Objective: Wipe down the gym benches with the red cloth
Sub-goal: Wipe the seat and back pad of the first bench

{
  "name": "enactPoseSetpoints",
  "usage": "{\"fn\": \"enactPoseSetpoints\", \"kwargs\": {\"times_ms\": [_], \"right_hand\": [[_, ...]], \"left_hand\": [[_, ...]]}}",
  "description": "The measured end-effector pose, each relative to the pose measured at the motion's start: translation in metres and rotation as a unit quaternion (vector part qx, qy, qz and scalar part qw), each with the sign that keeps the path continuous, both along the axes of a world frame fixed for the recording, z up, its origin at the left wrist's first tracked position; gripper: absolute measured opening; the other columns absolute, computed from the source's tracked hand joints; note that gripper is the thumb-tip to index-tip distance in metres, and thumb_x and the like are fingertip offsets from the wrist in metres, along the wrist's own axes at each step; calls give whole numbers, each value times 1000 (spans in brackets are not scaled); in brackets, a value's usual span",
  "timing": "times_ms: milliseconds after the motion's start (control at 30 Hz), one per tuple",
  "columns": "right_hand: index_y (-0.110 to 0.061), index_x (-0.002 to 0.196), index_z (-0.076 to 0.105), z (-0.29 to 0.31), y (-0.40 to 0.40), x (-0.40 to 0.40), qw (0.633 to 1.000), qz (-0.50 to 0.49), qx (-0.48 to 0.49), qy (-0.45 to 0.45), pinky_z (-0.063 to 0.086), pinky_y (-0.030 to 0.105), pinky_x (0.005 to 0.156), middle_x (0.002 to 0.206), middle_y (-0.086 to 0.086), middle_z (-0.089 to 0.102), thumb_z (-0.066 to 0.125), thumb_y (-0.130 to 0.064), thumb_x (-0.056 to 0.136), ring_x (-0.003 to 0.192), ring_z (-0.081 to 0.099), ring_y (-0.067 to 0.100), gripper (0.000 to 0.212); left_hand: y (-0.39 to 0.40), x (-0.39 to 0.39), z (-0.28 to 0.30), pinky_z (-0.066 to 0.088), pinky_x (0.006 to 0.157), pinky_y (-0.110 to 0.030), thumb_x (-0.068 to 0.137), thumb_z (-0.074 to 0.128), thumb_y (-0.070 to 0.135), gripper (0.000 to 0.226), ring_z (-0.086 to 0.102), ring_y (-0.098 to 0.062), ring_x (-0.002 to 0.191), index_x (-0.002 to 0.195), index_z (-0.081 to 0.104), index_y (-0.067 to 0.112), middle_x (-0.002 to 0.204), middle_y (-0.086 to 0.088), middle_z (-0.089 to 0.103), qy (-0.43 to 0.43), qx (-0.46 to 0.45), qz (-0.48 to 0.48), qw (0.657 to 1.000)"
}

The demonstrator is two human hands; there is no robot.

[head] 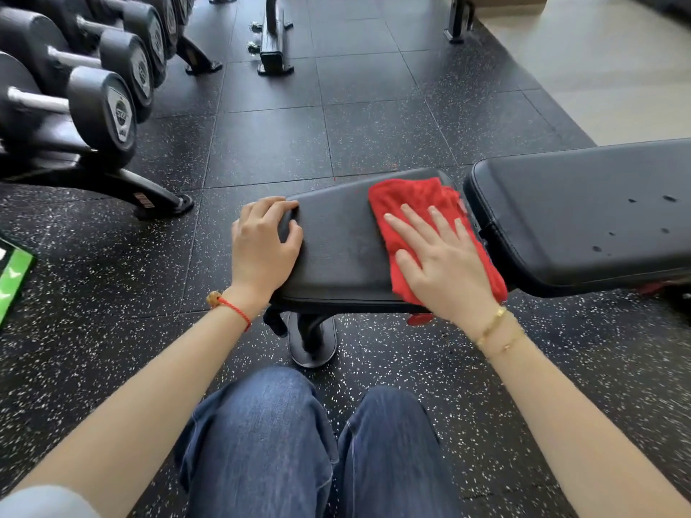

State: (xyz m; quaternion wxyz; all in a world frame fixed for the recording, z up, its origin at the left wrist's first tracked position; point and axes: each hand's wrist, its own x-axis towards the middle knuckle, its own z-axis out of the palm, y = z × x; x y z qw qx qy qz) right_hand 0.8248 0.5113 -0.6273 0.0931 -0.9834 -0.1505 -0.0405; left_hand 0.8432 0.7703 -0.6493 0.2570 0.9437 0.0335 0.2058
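Observation:
A black padded gym bench stands in front of me, with a small seat pad [338, 241] and a longer back pad [583, 214] to its right. The red cloth [415, 198] lies folded on the right part of the seat pad. My right hand [443, 261] presses flat on the cloth, fingers straight and spread. My left hand [263, 244] grips the seat pad's left end, fingers curled over its edge. A few dark wet spots dot the back pad.
A rack of black dumbbells [101, 102] stands at the left. Another bench's base [273, 50] is farther back on the speckled rubber floor. A green object [13, 278] lies at the left edge. My knees in blue jeans [318, 443] are below the bench foot [314, 343].

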Motion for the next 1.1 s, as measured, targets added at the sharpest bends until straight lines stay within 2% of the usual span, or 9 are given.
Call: {"fn": "enactPoseSetpoints", "kwargs": {"times_ms": [200, 333, 500, 633, 767, 867, 1000, 1100], "right_hand": [[-42, 151, 19, 6, -5, 75, 992, -115, 21, 54, 7, 51, 120, 162, -12, 10, 33, -37, 99, 149, 10, 28, 54], [-41, 151, 18, 7, 34, 69, 998, -34, -12, 42, 2, 52, 120, 161, -13, 10, 30, -39, 99, 150, 8, 24, 53], [-43, 149, 23, 3, 42, 15, 996, 88, -20, 3, 5, 48, 120, 159, -16, 18, 36, -42, 96, 149, 15, 19, 54], [-42, 149, 23, 5, 13, 33, 999, 44, -9, 14, 4, 45, 121, 159, -14, 20, 38, -41, 96, 148, 16, 19, 55], [-39, 151, 19, 9, 44, 71, 999, -24, -15, 43, 0, 49, 120, 161, -11, 12, 32, -39, 98, 149, 10, 22, 55], [-39, 151, 19, 9, 96, 67, 998, 45, -27, 41, 1, 50, 120, 161, -10, 13, 32, -39, 98, 149, 12, 23, 55], [-38, 150, 22, 3, 147, 13, 985, 169, -30, 23, 3, 50, 120, 160, -11, 18, 35, -40, 95, 149, 16, 22, 57], [-39, 149, 26, 1, 128, -11, 986, 165, -15, 0, 6, 48, 120, 159, -12, 23, 35, -41, 95, 148, 20, 20, 55]], "left_hand": [[-4, -1, 1, 36, 103, -40, 91, 56, 23, 32, 48, -23, 123, 121, 65, 19, 129, 1, 61, 8, 11, 11, 1000], [-5, -2, 3, 36, 104, -40, 91, 55, 23, 32, 49, -23, 123, 121, 65, 18, 129, 1, 61, 8, 5, 11, 1000], [-2, -5, 6, 37, 106, -41, 92, 56, 21, 32, 49, -23, 126, 122, 65, 16, 132, 0, 61, 18, 5, 4, 1000], [5, -8, 10, 37, 110, -39, 93, 55, 16, 34, 48, -24, 128, 125, 62, 10, 134, -6, 59, 31, 4, -28, 999], [12, -16, 17, 37, 107, -33, 92, 53, 9, 37, 52, -25, 124, 128, 60, 8, 129, -9, 62, 28, -16, -35, 999], [23, -21, 26, 37, 106, -32, 91, 48, 2, 38, 54, -29, 121, 128, 59, 4, 127, -14, 62, 0, -48, -15, 999], [29, -24, 36, 38, 107, -36, 93, 46, 3, 36, 54, -32, 120, 127, 58, 3, 126, -17, 61, -17, -35, -5, 999], [23, -26, 38, 38, 107, -38, 94, 47, 6, 34, 53, -31, 121, 126, 58, 3, 126, -15, 61, -21, -22, -13, 999]]}}
